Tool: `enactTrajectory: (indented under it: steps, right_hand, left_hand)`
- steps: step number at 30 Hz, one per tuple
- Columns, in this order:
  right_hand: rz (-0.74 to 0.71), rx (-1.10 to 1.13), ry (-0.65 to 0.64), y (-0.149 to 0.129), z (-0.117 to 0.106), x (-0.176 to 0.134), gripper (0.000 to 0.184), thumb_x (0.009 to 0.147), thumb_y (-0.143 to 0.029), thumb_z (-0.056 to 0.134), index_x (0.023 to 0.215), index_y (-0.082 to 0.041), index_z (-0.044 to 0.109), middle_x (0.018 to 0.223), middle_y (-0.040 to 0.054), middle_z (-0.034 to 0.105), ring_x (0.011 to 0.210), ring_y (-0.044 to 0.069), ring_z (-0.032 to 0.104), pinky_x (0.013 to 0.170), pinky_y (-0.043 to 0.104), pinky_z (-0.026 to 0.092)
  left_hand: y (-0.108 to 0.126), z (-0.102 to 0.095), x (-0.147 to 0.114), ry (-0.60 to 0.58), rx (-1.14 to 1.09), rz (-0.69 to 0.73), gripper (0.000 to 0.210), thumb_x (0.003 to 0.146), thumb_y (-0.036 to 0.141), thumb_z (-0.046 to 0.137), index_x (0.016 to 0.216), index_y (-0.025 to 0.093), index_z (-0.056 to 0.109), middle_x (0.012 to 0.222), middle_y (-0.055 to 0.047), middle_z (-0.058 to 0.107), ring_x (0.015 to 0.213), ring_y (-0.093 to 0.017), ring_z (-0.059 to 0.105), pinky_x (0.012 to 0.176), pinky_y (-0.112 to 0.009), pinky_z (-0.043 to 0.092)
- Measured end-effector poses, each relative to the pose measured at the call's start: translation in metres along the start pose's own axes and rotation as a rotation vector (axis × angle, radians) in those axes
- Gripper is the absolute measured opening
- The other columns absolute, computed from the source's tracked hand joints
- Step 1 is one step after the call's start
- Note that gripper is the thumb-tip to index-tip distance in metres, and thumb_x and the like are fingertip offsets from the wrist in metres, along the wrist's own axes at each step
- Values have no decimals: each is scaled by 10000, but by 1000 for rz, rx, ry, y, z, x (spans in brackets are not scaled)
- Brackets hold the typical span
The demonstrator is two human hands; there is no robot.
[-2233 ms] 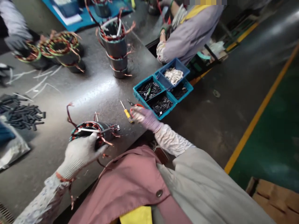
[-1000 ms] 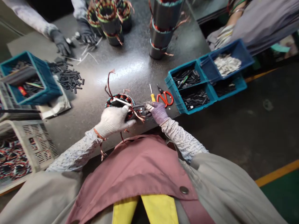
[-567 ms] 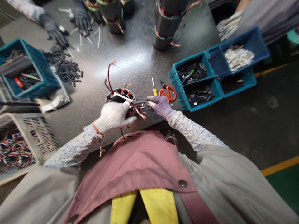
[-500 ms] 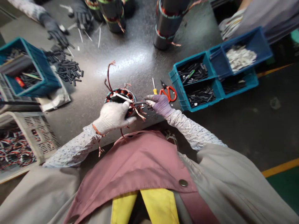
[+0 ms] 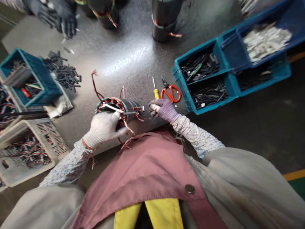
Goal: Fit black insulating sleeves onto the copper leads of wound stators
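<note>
My left hand (image 5: 103,127), in a white knit glove, grips the near side of a motor stator (image 5: 128,105) lying on its side. Its thumb presses by a white sleeve (image 5: 111,107) that crosses the stator's open end. A dark grey tube (image 5: 130,113) extends rightward from beside the thumb, and bare copper strands (image 5: 128,126) hang below it. To the right of the stator, apart from it, is my right hand (image 5: 164,109) in a purple glove. Its fingers are curled together next to the screwdriver's yellow handle (image 5: 156,94); whether they hold anything small is hidden.
Red-handled snips (image 5: 171,93) lie beside the screwdriver. Blue bins (image 5: 196,109) of black tubes and white pieces stand right. Left are loose black tubes (image 5: 69,76), a teal bin (image 5: 45,95) and a white crate (image 5: 51,159). Upright stators (image 5: 164,31) and a co-worker's gloved hands (image 5: 68,24) are at the back.
My right hand has come off the dark tube, leaving a gap between hand and stator. The view has shifted, and the co-worker's hands have drawn together.
</note>
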State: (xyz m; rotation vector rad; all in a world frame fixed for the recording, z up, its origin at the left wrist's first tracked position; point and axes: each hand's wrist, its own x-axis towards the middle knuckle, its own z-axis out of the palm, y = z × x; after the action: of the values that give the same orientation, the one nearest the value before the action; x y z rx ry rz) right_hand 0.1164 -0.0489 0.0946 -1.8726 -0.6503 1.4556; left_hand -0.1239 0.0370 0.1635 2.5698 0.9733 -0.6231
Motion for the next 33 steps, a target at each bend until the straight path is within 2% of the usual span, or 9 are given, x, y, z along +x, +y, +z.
enactTrajectory:
  steps: [4, 9, 13, 20, 26, 30, 33]
  right_hand:
    - [41, -17, 52, 30, 7, 2, 104, 777, -109, 681, 685, -150, 656, 563, -29, 607, 391, 77, 563, 340, 150, 431]
    - [-21, -53, 44, 49, 26, 10, 105, 814, -174, 642, 766, -168, 735, 599, -10, 663, 473, 112, 615, 436, 188, 499]
    - [-106, -126, 66, 52, 26, 12, 80, 772, -170, 701, 804, -195, 771, 766, 15, 743, 578, 125, 657, 554, 212, 550]
    - [98, 164, 60, 47, 31, 12, 170, 757, -268, 768, 868, -142, 745, 676, 17, 700, 440, 90, 589, 357, 171, 459]
    - [74, 82, 89, 45, 31, 14, 94, 760, -181, 753, 848, -151, 747, 721, 14, 713, 466, 98, 614, 434, 201, 511]
    - [233, 270, -3, 39, 32, 19, 153, 782, -249, 773, 824, -137, 677, 667, 25, 697, 444, 91, 599, 350, 164, 443]
    - [223, 297, -29, 36, 29, 17, 183, 763, -242, 793, 809, -136, 651, 625, 3, 675, 435, 79, 597, 341, 137, 432]
  left_hand:
    - [-1, -5, -2, -59, 48, -12, 586, 830, 647, 438, 1065, 142, 623, 861, -156, 710, 829, -314, 680, 641, -345, 427]
    - [-1, -6, -3, -106, 86, -35, 608, 824, 699, 442, 1017, 149, 613, 876, -143, 712, 825, -305, 676, 653, -343, 426]
    - [-2, -4, -3, -98, 82, -23, 646, 817, 716, 439, 1070, 149, 619, 861, -174, 709, 818, -333, 682, 632, -371, 430]
    - [-2, -2, -2, -76, 12, -24, 631, 793, 695, 490, 1118, 171, 619, 853, -186, 709, 814, -353, 688, 641, -398, 444]
    - [-1, -3, -2, -63, 20, -4, 625, 807, 701, 457, 1093, 171, 626, 842, -165, 714, 804, -319, 684, 633, -364, 430]
    - [-1, -1, -2, -53, 36, -11, 631, 786, 729, 438, 1023, 180, 638, 815, -131, 709, 788, -297, 680, 624, -337, 417]
    - [-3, 1, -3, -42, 24, -16, 660, 777, 745, 437, 1054, 181, 638, 823, -134, 710, 779, -299, 678, 622, -342, 409]
